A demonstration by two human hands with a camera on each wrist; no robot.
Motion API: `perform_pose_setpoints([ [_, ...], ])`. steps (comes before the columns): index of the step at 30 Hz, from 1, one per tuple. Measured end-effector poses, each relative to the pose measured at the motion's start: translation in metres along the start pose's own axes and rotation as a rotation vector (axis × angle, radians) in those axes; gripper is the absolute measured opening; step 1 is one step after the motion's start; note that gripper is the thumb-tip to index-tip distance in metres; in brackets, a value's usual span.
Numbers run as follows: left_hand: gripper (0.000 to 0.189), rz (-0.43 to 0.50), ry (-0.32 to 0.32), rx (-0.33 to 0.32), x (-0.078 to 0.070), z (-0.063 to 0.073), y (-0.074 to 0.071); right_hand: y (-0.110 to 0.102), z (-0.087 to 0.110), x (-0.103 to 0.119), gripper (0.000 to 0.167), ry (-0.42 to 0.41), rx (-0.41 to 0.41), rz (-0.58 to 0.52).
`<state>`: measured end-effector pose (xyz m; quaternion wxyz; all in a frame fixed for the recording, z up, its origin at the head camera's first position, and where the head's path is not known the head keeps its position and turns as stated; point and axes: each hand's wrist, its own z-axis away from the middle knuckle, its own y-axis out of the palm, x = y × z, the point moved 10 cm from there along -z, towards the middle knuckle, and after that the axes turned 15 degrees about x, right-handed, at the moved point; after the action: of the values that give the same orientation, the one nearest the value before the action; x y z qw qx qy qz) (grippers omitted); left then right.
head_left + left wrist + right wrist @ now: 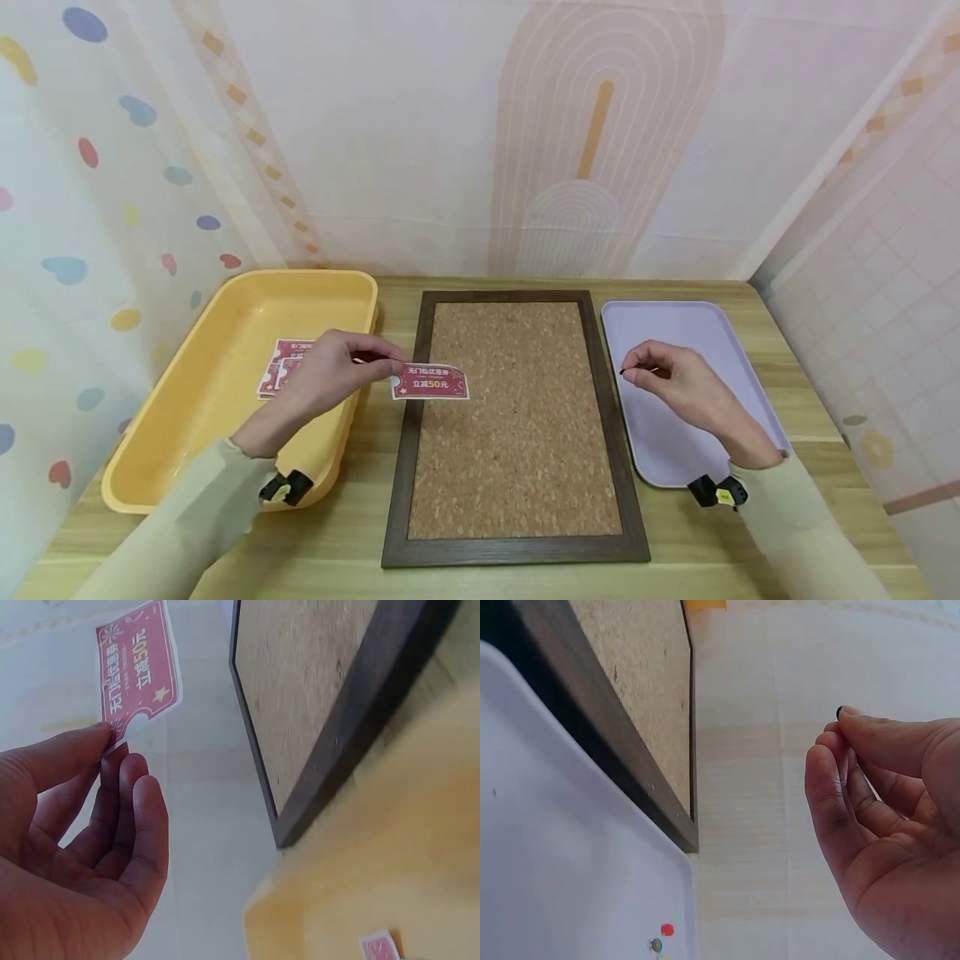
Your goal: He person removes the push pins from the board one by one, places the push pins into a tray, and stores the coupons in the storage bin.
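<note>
My left hand (330, 367) pinches a red and white paper coupon (430, 382) by one end, between thumb and index finger. The coupon hovers over the left frame edge of a corkboard (517, 450), its printed face showing. On the other side, my right hand (678, 383) holds a tiny black thumbtack (839, 712) between its fingertips, above the inner edge of the lilac tray (660, 454). Only a bit of the thumbtack shows; its point is hidden. More coupons (270, 379) lie overlapping in the yellow bin (202, 408), partly covered by the left hand.
The dark-framed corkboard lies flat on the wooden table (517, 583), between the yellow bin and the lilac tray. Small coloured tacks, a red one (667, 930) among them, lie in the tray. A patterned curtain (420, 167) hangs behind the table.
</note>
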<state>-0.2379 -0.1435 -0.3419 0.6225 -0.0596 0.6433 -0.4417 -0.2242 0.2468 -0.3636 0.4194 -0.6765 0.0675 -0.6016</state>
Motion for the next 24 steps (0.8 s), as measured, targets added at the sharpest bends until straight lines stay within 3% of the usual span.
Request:
perform_pose_setpoints([
  [14, 0.012, 0.003, -0.033, 0.06, 0.022, 0.012, -0.023, -0.017, 0.003, -0.009, 0.006, 0.013, 0.004, 0.072],
  [24, 0.012, -0.013, -0.048, 0.044, 0.042, 0.023, -0.041, -0.023, -0.003, -0.021, 0.003, 0.0, 0.01, 0.097],
])
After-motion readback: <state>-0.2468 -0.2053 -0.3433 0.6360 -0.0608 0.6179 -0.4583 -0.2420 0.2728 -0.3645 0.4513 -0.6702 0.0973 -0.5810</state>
